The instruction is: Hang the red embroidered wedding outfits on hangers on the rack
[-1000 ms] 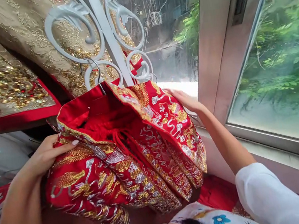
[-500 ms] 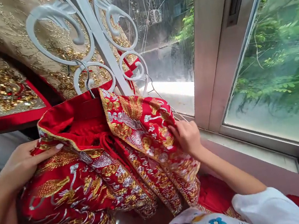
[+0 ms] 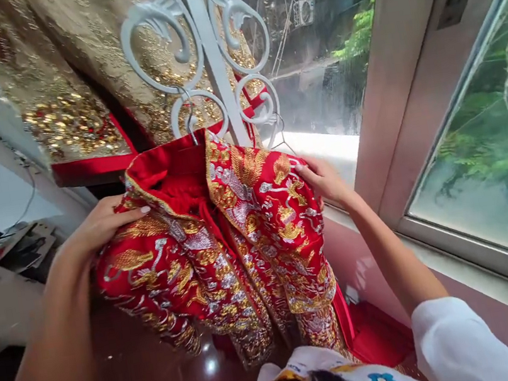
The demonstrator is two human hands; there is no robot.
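A red jacket (image 3: 224,246) with gold and silver embroidery hangs by a metal hanger hook (image 3: 189,114) from a white scrolled metal stand (image 3: 208,44). My left hand (image 3: 106,224) grips its left shoulder, thumb on top and the other fingers hidden beneath the cloth. At the other shoulder my right hand (image 3: 324,180) pinches the fabric, its thumb on the embroidered front and its fingers behind. The collar stands open between my hands, showing plain red lining. Down the front, the two edges hang slightly apart.
Behind the stand hangs a gold sequinned garment (image 3: 81,121) with red trim. A window frame (image 3: 396,118) and sill run along the right. Red cloth (image 3: 380,331) lies low by the wall. A cluttered pale surface (image 3: 6,291) is at the left.
My right hand has shifted up onto the shoulder, its thumb now on the front. That side of the jacket hangs straighter. The view has turned left.
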